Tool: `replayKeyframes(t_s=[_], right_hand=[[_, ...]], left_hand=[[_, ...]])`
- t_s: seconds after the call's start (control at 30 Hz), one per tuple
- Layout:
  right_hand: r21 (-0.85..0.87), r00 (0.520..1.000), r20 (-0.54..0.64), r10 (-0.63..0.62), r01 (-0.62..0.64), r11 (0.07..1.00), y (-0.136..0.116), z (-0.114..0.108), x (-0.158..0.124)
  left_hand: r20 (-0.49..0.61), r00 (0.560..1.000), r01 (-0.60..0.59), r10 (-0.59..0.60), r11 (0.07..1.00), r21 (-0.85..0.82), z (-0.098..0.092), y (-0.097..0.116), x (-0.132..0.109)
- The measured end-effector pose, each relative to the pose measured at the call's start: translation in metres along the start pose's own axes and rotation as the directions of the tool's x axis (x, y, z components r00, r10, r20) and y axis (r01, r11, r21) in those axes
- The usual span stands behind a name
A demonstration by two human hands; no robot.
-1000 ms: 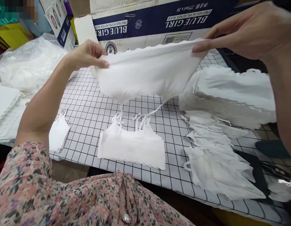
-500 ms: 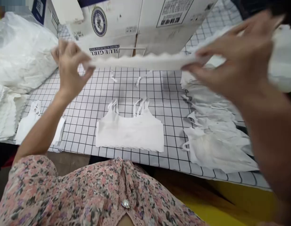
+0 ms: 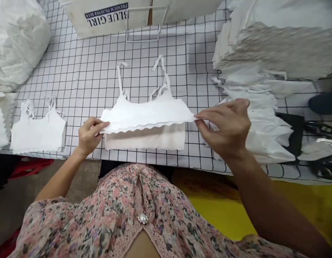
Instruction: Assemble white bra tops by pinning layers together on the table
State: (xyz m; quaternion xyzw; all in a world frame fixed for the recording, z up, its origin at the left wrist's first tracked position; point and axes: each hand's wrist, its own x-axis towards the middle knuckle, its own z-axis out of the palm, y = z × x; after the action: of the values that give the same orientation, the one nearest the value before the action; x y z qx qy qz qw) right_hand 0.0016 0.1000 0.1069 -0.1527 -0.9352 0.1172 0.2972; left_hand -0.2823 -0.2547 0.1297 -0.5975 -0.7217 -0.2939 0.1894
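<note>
My left hand [image 3: 90, 135] and my right hand [image 3: 222, 125] pinch opposite ends of a white scalloped-edge fabric band [image 3: 147, 116]. The band lies across the upper part of a white strappy crop top [image 3: 144, 139], whose thin straps [image 3: 160, 70] stretch away from me on the mat. Another white strappy top [image 3: 38, 130] lies left of my left hand. My right hand is nearest to a pile of white strappy tops [image 3: 258, 123].
The tops lie on a black-and-white grid mat [image 3: 82, 71]. A tall stack of white scalloped fabric [image 3: 273, 46] stands at the far right, and a white plastic bag [image 3: 18, 43] at the upper left. A Blue Girl cardboard box [image 3: 106, 18] stands at the back.
Both hands have come down from above the mat and brought the band onto the crop top. The view has tilted further down, and the top's straps now show fully spread out.
</note>
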Motion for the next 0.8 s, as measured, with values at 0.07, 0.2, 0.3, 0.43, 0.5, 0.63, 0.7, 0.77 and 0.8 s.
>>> replayKeyframes(t_s=[0.07,0.2,0.3,0.43,0.5,0.63,0.7,0.77,0.8], right_hand=[[-0.009,0.999,0.039,-0.011,0.011,1.000,-0.009,0.001,-0.027],[-0.046,0.989,0.139,0.042,-0.036,0.998,-0.022,0.013,-0.058],[-0.072,0.996,0.067,0.051,-0.046,0.996,-0.026,0.008,-0.057],[-0.112,0.998,0.041,0.038,-0.033,0.993,-0.026,-0.007,-0.056],[-0.091,0.998,0.066,0.005,0.001,0.996,-0.025,-0.004,-0.062],[-0.074,0.988,0.145,-0.044,0.055,0.996,-0.020,0.013,-0.082],[-0.077,0.982,0.185,-0.037,0.052,0.996,-0.019,0.014,-0.092],[-0.059,0.980,0.199,-0.026,0.039,0.997,-0.023,0.008,-0.098],[-0.047,0.980,0.199,-0.015,0.025,0.999,-0.028,0.003,-0.099]], left_hand=[[0.030,0.999,-0.037,0.037,0.999,-0.007,-0.002,0.013,-0.012],[0.062,0.996,-0.061,0.062,0.998,-0.024,0.007,0.024,-0.027],[0.045,0.998,-0.037,0.036,0.999,0.007,0.002,0.022,-0.025],[0.067,0.998,0.013,-0.016,0.999,0.041,-0.009,0.019,-0.028],[0.112,0.993,0.023,-0.026,0.999,0.032,-0.006,0.019,-0.038],[0.144,0.989,0.020,-0.019,1.000,-0.005,0.010,0.020,-0.060],[0.160,0.986,0.051,-0.048,0.999,-0.015,0.009,0.022,-0.066],[0.219,0.970,0.112,-0.107,0.994,-0.009,0.000,0.027,-0.064],[0.253,0.957,0.150,-0.144,0.989,-0.005,-0.006,0.032,-0.061]])
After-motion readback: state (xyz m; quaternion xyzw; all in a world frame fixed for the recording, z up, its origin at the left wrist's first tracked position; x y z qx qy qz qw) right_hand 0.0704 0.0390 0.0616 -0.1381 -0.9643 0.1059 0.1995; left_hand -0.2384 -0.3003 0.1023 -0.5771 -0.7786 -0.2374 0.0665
